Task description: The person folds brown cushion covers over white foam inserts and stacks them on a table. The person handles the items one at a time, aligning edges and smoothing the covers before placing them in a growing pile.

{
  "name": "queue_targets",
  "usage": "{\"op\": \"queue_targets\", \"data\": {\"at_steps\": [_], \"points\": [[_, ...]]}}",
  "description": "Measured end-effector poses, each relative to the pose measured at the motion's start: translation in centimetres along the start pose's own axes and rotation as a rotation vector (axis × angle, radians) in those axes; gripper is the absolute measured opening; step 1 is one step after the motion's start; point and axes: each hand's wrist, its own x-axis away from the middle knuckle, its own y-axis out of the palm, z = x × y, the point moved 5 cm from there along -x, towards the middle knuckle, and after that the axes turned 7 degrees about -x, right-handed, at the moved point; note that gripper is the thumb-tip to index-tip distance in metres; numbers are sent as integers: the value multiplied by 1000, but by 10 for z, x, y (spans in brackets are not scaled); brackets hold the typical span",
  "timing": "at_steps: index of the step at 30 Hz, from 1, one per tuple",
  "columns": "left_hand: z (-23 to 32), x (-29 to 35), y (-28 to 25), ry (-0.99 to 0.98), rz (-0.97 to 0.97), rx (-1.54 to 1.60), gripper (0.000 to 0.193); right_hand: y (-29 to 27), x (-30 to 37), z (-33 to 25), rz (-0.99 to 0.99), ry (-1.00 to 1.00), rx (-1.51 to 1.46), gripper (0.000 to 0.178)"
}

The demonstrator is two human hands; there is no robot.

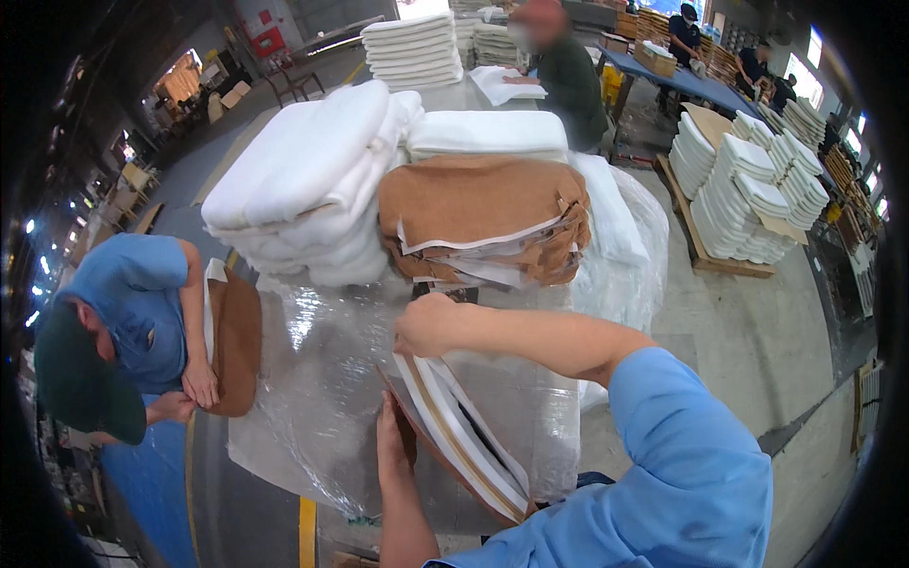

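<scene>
A long cushion pad (462,435) stands tilted on its edge in front of me, with white layers, a tan strip along the edge and a brown cover on its left side. My right hand (426,325) reaches across and is closed in a fist at the pad's far end. My left hand (396,437) presses against the brown side, supporting it; some of its fingers are hidden. Just beyond my right hand lies a stack of brown fabric covers (485,213) with white edges showing.
The table (322,379) is wrapped in clear plastic film. Thick white padding (298,175) is piled at the back left. To the left, a co-worker in a dark cap (90,374) handles a brown cushion (237,346). Another person stands across the table. White pads (748,185) fill a pallet at right.
</scene>
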Motion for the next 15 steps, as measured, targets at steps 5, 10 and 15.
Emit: {"op": "queue_targets", "data": {"at_steps": [5,10,15], "points": [[20,10,10,170,-87,-90,30,3,-9,-11,-63,-171,82,30],[65,10,24,307,1,-243,37,12,4,-16,117,-272,-64,28],[84,-36,42,407,-234,-335,63,24,9,0,336,-88,-588,33]]}}
